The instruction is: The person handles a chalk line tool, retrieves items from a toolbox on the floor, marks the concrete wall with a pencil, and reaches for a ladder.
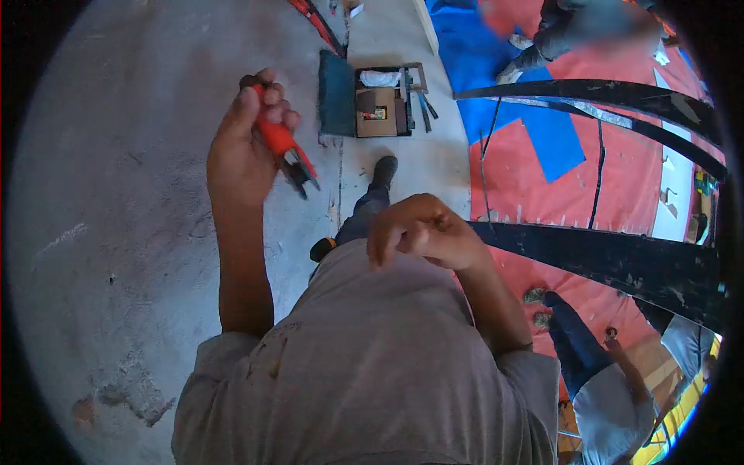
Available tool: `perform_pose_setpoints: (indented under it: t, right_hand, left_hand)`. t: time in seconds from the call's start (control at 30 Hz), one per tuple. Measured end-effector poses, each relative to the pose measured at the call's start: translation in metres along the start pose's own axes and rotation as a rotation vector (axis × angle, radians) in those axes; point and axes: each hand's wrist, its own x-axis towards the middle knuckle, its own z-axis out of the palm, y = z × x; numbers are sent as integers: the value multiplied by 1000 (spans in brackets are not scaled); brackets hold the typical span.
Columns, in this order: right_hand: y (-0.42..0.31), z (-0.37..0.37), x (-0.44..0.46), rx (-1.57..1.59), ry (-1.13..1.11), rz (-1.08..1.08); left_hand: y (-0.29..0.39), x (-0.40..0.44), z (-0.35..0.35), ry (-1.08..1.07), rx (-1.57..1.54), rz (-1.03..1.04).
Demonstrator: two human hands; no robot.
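My left hand (252, 128) is raised over the grey floor at the left, its fingers wrapped around a red hand tool (277, 139). The tool has a dark, forked end that points down and to the right; its exact kind is unclear. In front of my grey shirt, my right hand (426, 232) is closed, with its fingers curled inward. Whether anything lies inside those fingers is hidden. Beyond both hands, an open toolbox (384, 105) on the floor holds cardboard and a white bundle, with its dark lid (336, 97) folded out to the left.
A long black beam (597, 256) runs to the right of me, with curved black bars (589, 89) farther off. Red sheeting (535, 194) and blue sheeting (554, 147) cover the ground there. One person (542, 46) is at the upper right; others (612, 403) are at the lower right.
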Motion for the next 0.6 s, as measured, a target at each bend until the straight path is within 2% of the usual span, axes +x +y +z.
perform_pose_setpoints:
  t: [0.07,0.1,0.17,0.27,0.3,0.37,0.4,0.47,0.5,0.6]
  right_hand:
    - [-10,6,12,68,-19,-126]
    - [-17,17,27,-124,272,-154]
    - [-15,33,42,-310,570,-176]
    - [-7,35,41,-205,340,-15]
    - [-2,24,28,-117,132,-21]
    - [-7,17,16,-33,-78,-23]
    - [-16,22,12,-125,67,99]
    - [-22,34,17,-226,219,209]
    - [-20,46,32,-321,321,-3]
    - [-28,58,40,-398,394,-170]
  left_hand:
    - [4,6,-17,-40,-185,-153]
    - [4,2,-10,-44,-181,-150]
    - [-1,-10,10,-118,-205,-152]
    - [4,-11,12,-63,-192,-95]
    - [9,-12,10,-63,-192,-89]
    - [20,-14,5,-59,-102,-6]
    - [19,-19,4,-54,-106,-5]
    - [17,-26,5,-50,-159,-164]
    - [17,-29,8,-62,-158,-160]
    - [20,-39,15,-100,-206,-132]
